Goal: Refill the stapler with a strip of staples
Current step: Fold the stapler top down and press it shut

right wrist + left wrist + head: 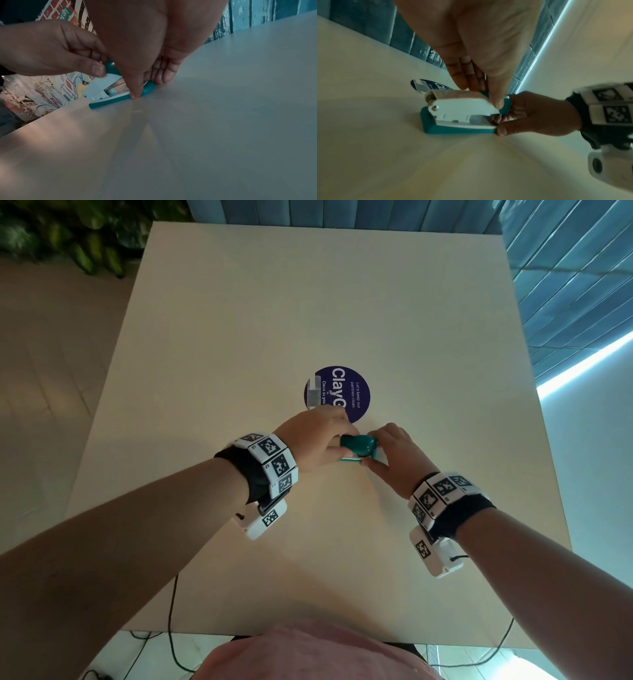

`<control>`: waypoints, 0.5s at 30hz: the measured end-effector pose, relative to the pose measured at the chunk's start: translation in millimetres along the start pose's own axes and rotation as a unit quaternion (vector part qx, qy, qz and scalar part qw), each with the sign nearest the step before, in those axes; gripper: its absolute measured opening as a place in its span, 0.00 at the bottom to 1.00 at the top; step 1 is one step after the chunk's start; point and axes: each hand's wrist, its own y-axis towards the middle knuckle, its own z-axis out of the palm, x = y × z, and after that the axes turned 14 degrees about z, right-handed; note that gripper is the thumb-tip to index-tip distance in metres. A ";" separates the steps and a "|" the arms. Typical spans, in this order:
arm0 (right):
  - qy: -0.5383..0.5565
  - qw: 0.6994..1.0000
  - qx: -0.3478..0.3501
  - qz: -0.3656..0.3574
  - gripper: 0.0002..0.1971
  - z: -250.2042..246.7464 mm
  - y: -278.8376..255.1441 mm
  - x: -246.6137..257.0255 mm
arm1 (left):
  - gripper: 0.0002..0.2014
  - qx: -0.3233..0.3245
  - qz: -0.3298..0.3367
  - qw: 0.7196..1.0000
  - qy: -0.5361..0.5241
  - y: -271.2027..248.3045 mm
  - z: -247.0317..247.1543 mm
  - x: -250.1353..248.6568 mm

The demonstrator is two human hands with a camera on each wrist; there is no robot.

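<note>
A small teal and white stapler (356,448) rests on the cream table (308,302), just in front of a round blue sticker. My left hand (337,441) grips its upper part from above; in the left wrist view the thumb (498,104) presses the white side (462,109) and the fingers curl behind it. My right hand (371,455) pinches the front end of the teal base (453,130), thumb (135,93) on the near edge, fingers on the far side. The base lies flat. No loose staple strip shows in either hand.
A small clear staple box (315,393) lies on the left part of the blue sticker (356,392), just beyond my left hand. Green plants (68,237) stand off the table's far left, and a teal panelled wall (565,268) runs behind and to the right.
</note>
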 end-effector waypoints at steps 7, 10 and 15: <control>0.001 1.000 -0.005 -0.007 0.18 -0.1 -0.5 -1.5 | 0.25 -0.016 -0.070 0.997 0.027 -30.8 1.2 25.3; 0.007 1.000 -0.011 -0.007 0.18 0.7 -0.6 -2.1 | 0.18 -0.021 -0.085 0.996 0.016 -38.7 5.3 28.3; 0.009 1.000 -0.015 -0.008 0.18 3.5 -2.0 -2.8 | 0.15 -0.037 -0.088 0.995 0.012 -40.7 10.5 27.6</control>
